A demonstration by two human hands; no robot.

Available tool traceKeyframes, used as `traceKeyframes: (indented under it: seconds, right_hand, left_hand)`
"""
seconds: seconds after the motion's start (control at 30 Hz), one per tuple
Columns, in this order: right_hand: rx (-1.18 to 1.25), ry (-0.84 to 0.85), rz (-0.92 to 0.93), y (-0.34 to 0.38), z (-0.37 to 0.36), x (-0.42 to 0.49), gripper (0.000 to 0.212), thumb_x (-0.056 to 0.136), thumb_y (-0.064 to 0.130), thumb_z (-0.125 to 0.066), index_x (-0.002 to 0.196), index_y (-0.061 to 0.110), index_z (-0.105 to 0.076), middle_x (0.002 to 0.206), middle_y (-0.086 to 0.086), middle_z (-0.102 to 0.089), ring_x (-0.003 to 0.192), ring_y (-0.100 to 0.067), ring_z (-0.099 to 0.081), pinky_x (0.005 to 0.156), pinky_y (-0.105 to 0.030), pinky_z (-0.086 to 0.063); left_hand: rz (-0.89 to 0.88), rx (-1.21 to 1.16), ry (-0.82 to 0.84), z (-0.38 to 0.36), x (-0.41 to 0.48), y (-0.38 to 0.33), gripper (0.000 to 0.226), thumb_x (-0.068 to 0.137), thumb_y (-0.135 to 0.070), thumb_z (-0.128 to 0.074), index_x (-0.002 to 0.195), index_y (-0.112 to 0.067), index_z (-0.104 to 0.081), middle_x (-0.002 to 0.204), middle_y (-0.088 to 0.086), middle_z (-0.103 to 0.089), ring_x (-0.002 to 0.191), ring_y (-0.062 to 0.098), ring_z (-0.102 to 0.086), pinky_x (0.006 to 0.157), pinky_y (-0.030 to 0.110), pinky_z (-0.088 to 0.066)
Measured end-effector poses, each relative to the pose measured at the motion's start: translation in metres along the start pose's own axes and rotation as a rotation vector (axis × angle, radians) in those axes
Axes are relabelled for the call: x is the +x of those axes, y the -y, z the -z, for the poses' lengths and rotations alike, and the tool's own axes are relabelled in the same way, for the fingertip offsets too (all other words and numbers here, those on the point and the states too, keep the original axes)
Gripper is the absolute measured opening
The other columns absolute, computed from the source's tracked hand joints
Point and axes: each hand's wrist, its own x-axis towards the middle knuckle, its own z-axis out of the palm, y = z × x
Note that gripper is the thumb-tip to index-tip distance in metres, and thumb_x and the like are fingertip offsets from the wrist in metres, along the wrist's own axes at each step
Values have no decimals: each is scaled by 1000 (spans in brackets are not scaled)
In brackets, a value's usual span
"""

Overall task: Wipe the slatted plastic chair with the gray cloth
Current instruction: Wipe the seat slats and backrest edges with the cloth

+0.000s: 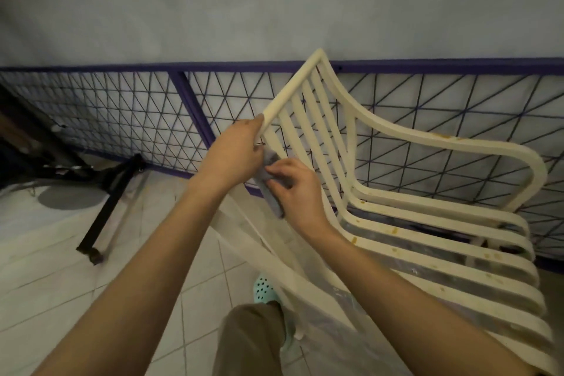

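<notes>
Bare forearms reach out over a trouser leg [247, 342] and teal clog [264, 287] to the chair [427, 139], which stands on a tiled floor [61, 299] just beside a purple mesh fence [122, 113] under a pale wall [274, 3]. Left hand [235, 152] fingers curl round the end of the top rail and right hand [294, 189] fingers pinch the cloth [268, 180] against the backrest's near edge. Wiping looks barely begun, since brown spots [354, 239] show on seat slats and armrest; plastic sheeting [335, 330] lies on the floor.
</notes>
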Motion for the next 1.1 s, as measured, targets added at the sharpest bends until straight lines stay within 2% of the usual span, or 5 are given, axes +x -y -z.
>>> traceKeyframes:
  seconds: [0.3, 0.4, 0.6, 0.83, 1.1]
  right_hand:
    - [-161, 29, -380, -74, 15, -53, 16, 87, -11, -52, 71, -11, -56, 69, -13, -49, 62, -3, -46, 67, -22, -40]
    - [-163, 114, -502, -90, 19, -60, 7, 84, -9, -57, 80, -7, -62, 73, -6, -52, 67, -5, -46, 70, -23, -38]
    - [-79, 54, -413, -74, 15, -44, 12, 81, -7, -63, 69, -9, -63, 63, -23, -55, 65, -1, -43, 62, -25, -38]
    - [-2, 15, -110, 0, -4, 0, 23, 82, 12, -68, 103, 14, -76, 91, 0, -75, 86, -13, -69, 77, -32, -56]
    - [-70, 100, -285, -58, 13, -40, 20, 82, -1, -66, 96, 14, -68, 88, 10, -66, 80, 8, -57, 76, -7, -42]
  left_hand:
    - [16, -9, -32, 0, -3, -6, 60, 92, -16, -54, 148, -17, -34, 113, 9, -60, 89, 25, -57, 79, 41, -51]
    - [26, -11, -33, 2, -5, -8, 63, 89, -13, -56, 147, -18, -35, 110, 8, -59, 82, 22, -55, 75, 40, -53]
    - [29, -28, -43, 0, -5, -9, 62, 87, -15, -58, 145, -18, -38, 108, 9, -59, 79, 26, -61, 75, 44, -56]
    - [16, -65, -78, -1, -4, -6, 60, 91, -36, -57, 145, -17, -39, 108, 8, -61, 83, 20, -54, 73, 33, -44]
    - [-21, 7, -83, -6, -5, -6, 63, 90, -40, -56, 145, -14, -37, 122, 12, -58, 101, 30, -57, 84, 41, -46]
